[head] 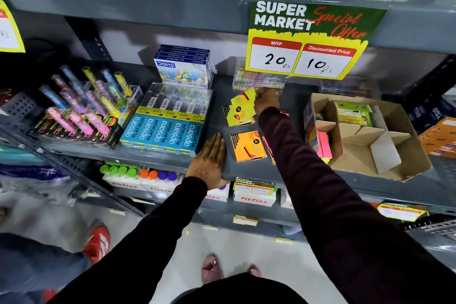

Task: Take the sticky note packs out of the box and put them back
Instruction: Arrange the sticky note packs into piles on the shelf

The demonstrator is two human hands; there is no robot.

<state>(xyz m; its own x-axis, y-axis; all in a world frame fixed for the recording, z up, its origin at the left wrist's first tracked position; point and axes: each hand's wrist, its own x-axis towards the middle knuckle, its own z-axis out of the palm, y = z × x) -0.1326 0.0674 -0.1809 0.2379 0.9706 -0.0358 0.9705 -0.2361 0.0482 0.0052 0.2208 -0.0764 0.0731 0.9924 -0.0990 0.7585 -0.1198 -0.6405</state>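
Observation:
A cardboard box [385,170] with dividers stands on the grey shelf [219,116] at the right. It holds a green sticky note pack [352,112] and pink packs [323,147] at its left side. My right hand [267,100] grips a yellow sticky note pack [244,100] above a small pile of yellow packs [238,115] on the shelf. An orange sticky note pack [248,145] lies flat nearer the shelf's front. My left hand [209,161] rests flat on the shelf edge, fingers together, holding nothing.
Blue pencil boxes [162,131] and a stack of oil pastel boxes [183,66] stand left of the packs. Highlighter displays [81,108] fill the far left. A yellow price sign [306,39] hangs from the shelf above. Clear boxes [256,79] sit behind my right hand.

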